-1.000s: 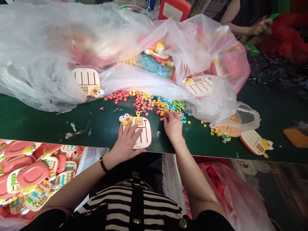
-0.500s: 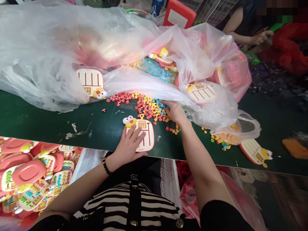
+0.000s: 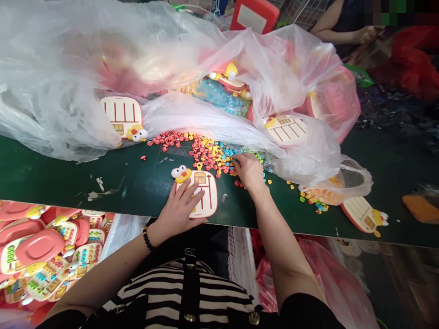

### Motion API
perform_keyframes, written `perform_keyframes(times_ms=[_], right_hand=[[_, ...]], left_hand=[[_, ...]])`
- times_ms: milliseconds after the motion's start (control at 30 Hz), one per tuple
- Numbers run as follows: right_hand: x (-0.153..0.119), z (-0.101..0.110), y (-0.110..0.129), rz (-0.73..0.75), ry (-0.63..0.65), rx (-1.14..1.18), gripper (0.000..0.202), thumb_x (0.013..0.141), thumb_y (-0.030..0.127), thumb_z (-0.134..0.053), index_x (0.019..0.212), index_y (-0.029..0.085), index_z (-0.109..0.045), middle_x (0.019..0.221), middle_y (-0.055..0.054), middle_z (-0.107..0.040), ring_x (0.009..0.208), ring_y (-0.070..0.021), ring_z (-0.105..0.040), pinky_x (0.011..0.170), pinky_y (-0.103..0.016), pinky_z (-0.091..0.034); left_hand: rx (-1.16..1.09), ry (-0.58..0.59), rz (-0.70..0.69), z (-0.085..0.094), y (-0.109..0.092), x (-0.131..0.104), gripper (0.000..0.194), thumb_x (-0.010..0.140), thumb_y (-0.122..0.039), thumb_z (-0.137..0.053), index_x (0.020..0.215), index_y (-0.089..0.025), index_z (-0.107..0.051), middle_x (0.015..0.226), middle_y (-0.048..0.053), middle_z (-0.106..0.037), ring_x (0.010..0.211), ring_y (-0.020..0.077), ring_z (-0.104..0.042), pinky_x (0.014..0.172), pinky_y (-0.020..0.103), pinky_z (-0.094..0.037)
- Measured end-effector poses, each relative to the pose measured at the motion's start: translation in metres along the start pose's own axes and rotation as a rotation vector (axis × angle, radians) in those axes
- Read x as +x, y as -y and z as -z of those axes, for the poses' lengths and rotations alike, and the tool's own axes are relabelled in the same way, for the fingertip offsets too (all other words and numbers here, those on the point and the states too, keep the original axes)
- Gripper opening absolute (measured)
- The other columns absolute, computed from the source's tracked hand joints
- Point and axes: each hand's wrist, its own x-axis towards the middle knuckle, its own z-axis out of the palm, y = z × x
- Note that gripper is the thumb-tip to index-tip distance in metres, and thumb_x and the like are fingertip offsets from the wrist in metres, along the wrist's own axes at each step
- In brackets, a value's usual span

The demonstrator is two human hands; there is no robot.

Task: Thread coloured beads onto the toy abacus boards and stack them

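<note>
A cream toy board (image 3: 207, 194) with a red rim, slots and a yellow duck head with bulging white eyes lies flat on the green table. My left hand (image 3: 181, 201) rests on its left part, fingers spread, thumb along the near edge. Up and to the right, my right hand (image 3: 251, 172) reaches into a pile of small plastic pieces (image 3: 209, 153), coloured red, yellow, blue and green. Its thumb and forefinger are pinched together beside the blue pieces; whatever lies between the fingertips is too small to make out.
Clear plastic bags (image 3: 164, 55) holding more toys cover the table's far side. Similar boards (image 3: 122, 112) lie at the left and right. At the lower left, a heap of boards (image 3: 41, 246) with pieces fitted fills a container. A co-worker's arm (image 3: 329, 29) shows at the upper right.
My right hand has shifted slightly down, with the fingers drawn closer together, and more green pieces show behind it. My left hand stays on the board. The view has moved slightly.
</note>
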Motion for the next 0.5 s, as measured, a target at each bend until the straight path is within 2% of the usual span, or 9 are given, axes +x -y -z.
perform_keyframes(times_ms=[133,233,367,500], right_hand=[[-0.012,0.009,0.020,-0.046,-0.163,0.208,0.019,0.086,0.024,-0.057,0.097,0.021,-0.072,0.094,-0.009,-0.071,0.085,-0.0232,-0.065,0.076,-0.038,-0.053],[-0.029,0.000,0.048,0.051,-0.161,0.384,0.020,0.090,0.031,-0.056,0.099,0.025,-0.073,0.096,-0.005,-0.072,0.088,-0.0201,-0.066,0.080,-0.036,-0.054],[-0.049,-0.023,0.075,0.159,-0.157,0.324,0.026,0.093,0.024,-0.050,0.105,0.023,-0.072,0.101,-0.007,-0.072,0.096,-0.0200,-0.066,0.086,-0.035,-0.053],[-0.063,-0.027,0.079,0.201,-0.116,0.195,0.030,0.093,0.018,-0.048,0.114,0.021,-0.069,0.111,-0.009,-0.071,0.108,-0.0213,-0.063,0.093,-0.036,-0.049]], left_hand=[[0.001,-0.004,-0.002,0.000,0.000,0.000,0.065,0.078,-0.055,-0.064,0.129,-0.016,-0.054,0.141,0.018,-0.048,0.136,0.0363,-0.035,0.110,0.057,-0.026],[-0.003,-0.009,-0.006,0.001,0.000,0.000,0.064,0.078,-0.055,-0.064,0.128,-0.016,-0.055,0.140,0.018,-0.049,0.135,0.0367,-0.036,0.109,0.058,-0.027],[-0.010,-0.015,0.007,0.001,0.000,0.001,0.059,0.079,-0.053,-0.064,0.125,-0.016,-0.057,0.139,0.017,-0.050,0.134,0.0361,-0.038,0.109,0.057,-0.027],[-0.020,-0.024,0.020,0.001,-0.002,0.002,0.057,0.080,-0.052,-0.062,0.123,-0.016,-0.057,0.138,0.017,-0.051,0.133,0.0353,-0.039,0.110,0.057,-0.026]])
